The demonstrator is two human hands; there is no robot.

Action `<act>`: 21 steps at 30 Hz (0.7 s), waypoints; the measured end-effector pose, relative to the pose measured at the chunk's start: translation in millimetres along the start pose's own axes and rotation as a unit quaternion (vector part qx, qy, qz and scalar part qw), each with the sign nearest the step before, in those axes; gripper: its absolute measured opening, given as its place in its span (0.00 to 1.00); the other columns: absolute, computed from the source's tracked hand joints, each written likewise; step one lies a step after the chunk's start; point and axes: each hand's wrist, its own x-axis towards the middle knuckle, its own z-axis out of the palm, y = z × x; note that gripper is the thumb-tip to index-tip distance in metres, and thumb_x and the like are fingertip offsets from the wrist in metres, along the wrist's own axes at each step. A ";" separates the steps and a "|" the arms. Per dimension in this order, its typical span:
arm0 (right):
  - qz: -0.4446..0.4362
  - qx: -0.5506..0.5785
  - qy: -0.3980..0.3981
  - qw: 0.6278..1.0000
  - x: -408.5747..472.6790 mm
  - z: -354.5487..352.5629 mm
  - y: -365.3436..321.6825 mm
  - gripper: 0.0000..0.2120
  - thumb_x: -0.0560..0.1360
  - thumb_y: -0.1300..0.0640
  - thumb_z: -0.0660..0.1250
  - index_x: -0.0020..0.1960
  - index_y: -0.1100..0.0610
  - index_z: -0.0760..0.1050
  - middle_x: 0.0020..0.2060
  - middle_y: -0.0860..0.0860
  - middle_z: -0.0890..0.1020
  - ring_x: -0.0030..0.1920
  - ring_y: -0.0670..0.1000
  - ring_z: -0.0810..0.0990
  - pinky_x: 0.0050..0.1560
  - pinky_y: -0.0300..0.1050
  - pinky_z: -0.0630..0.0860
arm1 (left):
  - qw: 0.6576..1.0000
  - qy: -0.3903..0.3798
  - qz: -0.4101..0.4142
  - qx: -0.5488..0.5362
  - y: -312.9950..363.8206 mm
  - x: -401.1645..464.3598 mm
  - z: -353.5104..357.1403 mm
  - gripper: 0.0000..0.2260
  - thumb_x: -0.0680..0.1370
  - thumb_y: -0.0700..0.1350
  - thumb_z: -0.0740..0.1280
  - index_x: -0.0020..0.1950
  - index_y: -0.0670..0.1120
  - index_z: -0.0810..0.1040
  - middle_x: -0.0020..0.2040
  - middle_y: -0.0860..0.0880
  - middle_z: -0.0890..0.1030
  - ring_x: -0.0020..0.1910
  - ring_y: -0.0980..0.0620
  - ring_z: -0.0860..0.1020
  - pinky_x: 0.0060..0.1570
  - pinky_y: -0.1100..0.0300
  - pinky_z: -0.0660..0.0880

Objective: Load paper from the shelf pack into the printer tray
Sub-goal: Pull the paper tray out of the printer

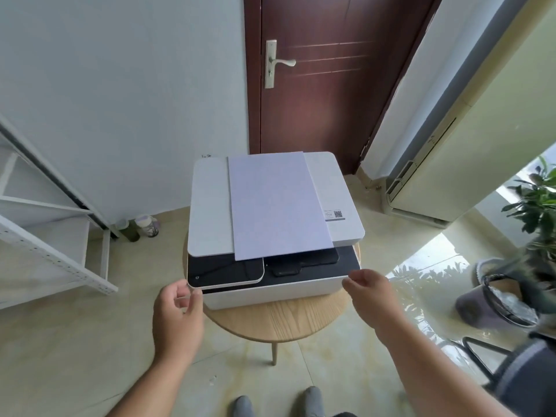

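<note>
Grey shoes (313,401) stood on the pale tiled floor (75,356) at the bottom edge of the view, with both forearms reaching forward above them. Ahead, a white flatbed printer with a black front deck (343,188) sat on a round light-wood table (279,317). A stack of plain white paper sheets (276,206) lay flat on the printer lid, its long axis running away from the person, its near short edge overhanging the lid above the black front deck. The left hand (177,314) was at the printer's front-left corner, fingers (192,299) loosely curled just beside the casing and holding nothing visible; actual contact could not be confirmed. The right hand (373,293) was at the front-right corner, fingers bent and relaxed, also holding nothing. The paper lay beyond and between both hands, about equally far from each. No open tray was visible; judged from this, the hands were placed to draw out the front section, and the stack would then need lifting by its near edge. A white metal shelf unit (45,236) stood at left.
</note>
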 end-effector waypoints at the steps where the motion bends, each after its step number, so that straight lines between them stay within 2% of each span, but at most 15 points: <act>1: 0.011 0.001 -0.013 1.000 -1.1 -0.5 9.6 0.12 0.77 0.56 0.70 0.58 0.59 0.82 0.44 0.53 0.85 0.37 0.51 0.78 0.38 0.43 0.74 | 1.000 0.004 -0.014 -0.009 -6.0 -6.0 1.8 0.12 0.80 0.46 0.70 0.63 0.47 0.75 0.55 0.48 0.80 0.52 0.47 0.80 0.50 0.52 0.73; 4: 0.021 -0.003 -0.042 0.999 7.4 0.4 36.0 0.15 0.78 0.53 0.72 0.62 0.57 0.81 0.48 0.49 0.85 0.44 0.48 0.82 0.41 0.43 0.76 | 0.998 -0.021 -0.056 -0.003 -27.2 -16.3 13.7 0.15 0.79 0.46 0.72 0.64 0.46 0.74 0.57 0.47 0.80 0.53 0.47 0.79 0.51 0.53 0.72; 9: 0.030 -0.039 -0.099 0.994 39.0 16.4 75.5 0.24 0.79 0.50 0.73 0.71 0.58 0.75 0.56 0.50 0.83 0.46 0.40 0.79 0.40 0.36 0.72 | 0.990 -0.086 -0.098 0.062 -73.6 -12.4 44.7 0.30 0.75 0.51 0.76 0.73 0.45 0.70 0.69 0.46 0.76 0.68 0.48 0.76 0.63 0.52 0.72; 11: 0.035 -0.042 -0.113 0.992 55.3 27.9 92.9 0.27 0.78 0.50 0.73 0.74 0.58 0.72 0.61 0.52 0.81 0.47 0.42 0.79 0.40 0.36 0.71 | 0.989 -0.095 -0.095 0.059 -87.5 -3.1 59.6 0.35 0.75 0.51 0.77 0.77 0.44 0.66 0.75 0.45 0.72 0.74 0.49 0.71 0.68 0.51 0.70; 13: 0.036 -0.033 -0.115 0.992 72.2 41.2 109.1 0.31 0.78 0.50 0.74 0.77 0.57 0.69 0.67 0.53 0.79 0.55 0.49 0.81 0.43 0.39 0.73 | 0.990 -0.093 -0.088 0.053 -102.9 7.9 73.9 0.37 0.74 0.53 0.78 0.77 0.45 0.65 0.78 0.45 0.69 0.77 0.50 0.68 0.71 0.50 0.70; 16: 0.023 0.004 -0.101 0.995 93.4 60.0 127.5 0.36 0.77 0.50 0.76 0.79 0.56 0.64 0.73 0.52 0.75 0.70 0.53 0.77 0.57 0.46 0.73 | 0.993 -0.070 -0.070 0.070 -127.1 21.5 89.0 0.34 0.71 0.62 0.76 0.71 0.50 0.70 0.74 0.49 0.74 0.74 0.53 0.70 0.71 0.46 0.71; 18: 0.007 0.035 -0.091 0.995 103.8 70.3 136.8 0.37 0.75 0.49 0.77 0.78 0.53 0.65 0.73 0.50 0.74 0.71 0.51 0.76 0.59 0.47 0.74 | 0.995 -0.068 -0.056 0.042 -135.0 25.1 96.3 0.27 0.74 0.58 0.75 0.68 0.49 0.73 0.69 0.51 0.77 0.71 0.57 0.72 0.71 0.48 0.71; 21: -0.021 0.046 -0.060 0.997 115.1 80.6 144.0 0.31 0.75 0.45 0.77 0.72 0.52 0.70 0.70 0.49 0.76 0.69 0.49 0.76 0.58 0.46 0.74 | 0.998 -0.049 -0.050 -0.006 -141.2 30.2 106.2 0.22 0.78 0.53 0.73 0.68 0.44 0.73 0.64 0.52 0.79 0.69 0.56 0.74 0.70 0.51 0.72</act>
